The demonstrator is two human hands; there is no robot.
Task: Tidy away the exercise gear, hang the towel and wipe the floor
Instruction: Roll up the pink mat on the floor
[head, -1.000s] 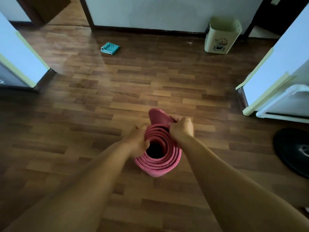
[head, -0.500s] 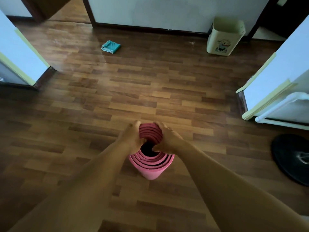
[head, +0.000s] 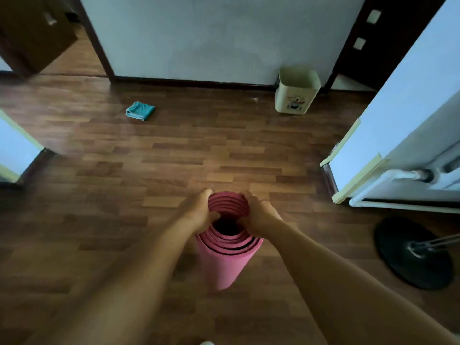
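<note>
While the pink mat roll (head: 225, 260) stands upright on the wooden floor (head: 174, 155) at the lower centre of the frame, my left hand (head: 199, 212) and right hand (head: 258, 215) close on its top rim, thumbs inside the hollow. At the upper left lies a teal towel (head: 140, 110); at the upper right a cream bin (head: 296, 92).
</note>
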